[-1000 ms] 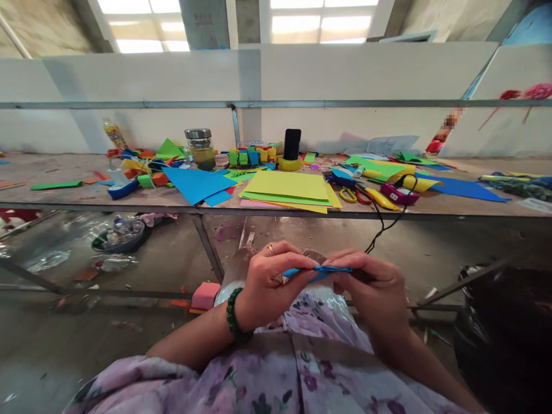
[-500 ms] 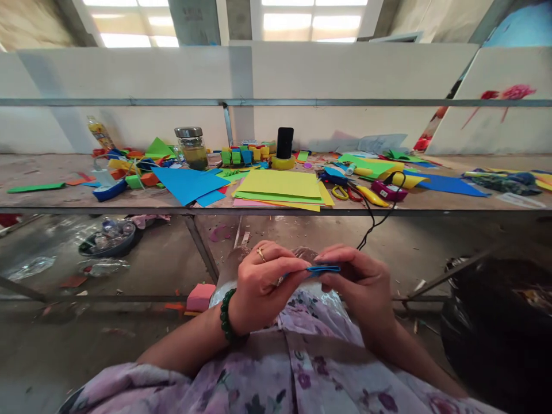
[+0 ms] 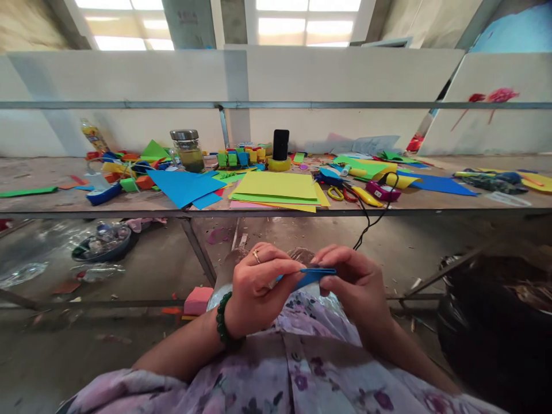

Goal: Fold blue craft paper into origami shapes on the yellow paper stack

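A folded blue piece (image 3: 314,276), thin along its top edge, is held between both hands above the lap. My left hand (image 3: 261,290), with a ring and a green bead bracelet, pinches its left end between thumb and forefinger. My right hand (image 3: 356,284) grips the right end, thumb below and fingers above. On the table beyond lies a stack of yellow and green sheets (image 3: 276,186), with blue sheets (image 3: 183,185) to its left.
Yellow-handled scissors (image 3: 335,194), a yellow cutter (image 3: 366,196) and a purple device (image 3: 383,190) with a black cord lie near the table edge (image 3: 276,213). Farther back stand a phone (image 3: 281,145) and a glass jar (image 3: 188,152). A black bag (image 3: 483,339) is at right.
The blue piece has tilted, so more of its flat face shows below the top edge. Both hands still hold it, and the whole view has shifted slightly.
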`<state>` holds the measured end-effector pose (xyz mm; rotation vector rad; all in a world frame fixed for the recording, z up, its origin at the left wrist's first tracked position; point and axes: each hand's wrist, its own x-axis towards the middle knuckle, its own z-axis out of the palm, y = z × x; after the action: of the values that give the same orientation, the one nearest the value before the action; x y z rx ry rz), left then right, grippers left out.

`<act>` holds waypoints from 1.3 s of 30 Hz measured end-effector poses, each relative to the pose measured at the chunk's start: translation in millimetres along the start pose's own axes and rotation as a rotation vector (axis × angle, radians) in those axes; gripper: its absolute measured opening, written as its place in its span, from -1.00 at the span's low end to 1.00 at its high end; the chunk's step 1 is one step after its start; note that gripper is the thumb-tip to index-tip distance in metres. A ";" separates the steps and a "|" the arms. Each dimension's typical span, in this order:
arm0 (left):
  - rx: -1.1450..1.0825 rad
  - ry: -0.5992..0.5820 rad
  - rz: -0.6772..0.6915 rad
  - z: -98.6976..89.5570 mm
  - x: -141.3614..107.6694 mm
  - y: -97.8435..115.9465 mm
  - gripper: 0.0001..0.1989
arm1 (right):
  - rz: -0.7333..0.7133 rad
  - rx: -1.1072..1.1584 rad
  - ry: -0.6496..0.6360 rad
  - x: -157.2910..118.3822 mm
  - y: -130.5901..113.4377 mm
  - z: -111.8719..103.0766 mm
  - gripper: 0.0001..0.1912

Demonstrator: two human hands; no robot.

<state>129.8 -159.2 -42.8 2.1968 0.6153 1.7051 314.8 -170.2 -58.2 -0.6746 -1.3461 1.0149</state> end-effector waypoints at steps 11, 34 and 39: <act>-0.015 0.010 -0.033 -0.3 2.0 1.8 -0.95 | -0.012 0.021 0.018 -2.7 1.1 -2.8 -0.94; -0.007 -0.053 0.011 -0.4 -3.5 0.0 -0.87 | -0.025 0.076 0.021 -6.2 10.5 -3.1 -0.96; 0.024 -0.064 0.031 3.0 -5.5 -5.3 -0.88 | -0.014 0.113 0.044 -5.2 19.9 -4.3 -0.95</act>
<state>130.7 -157.3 -50.7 2.2794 0.5917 1.6440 315.3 -165.4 -78.7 -0.5985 -1.2439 1.0514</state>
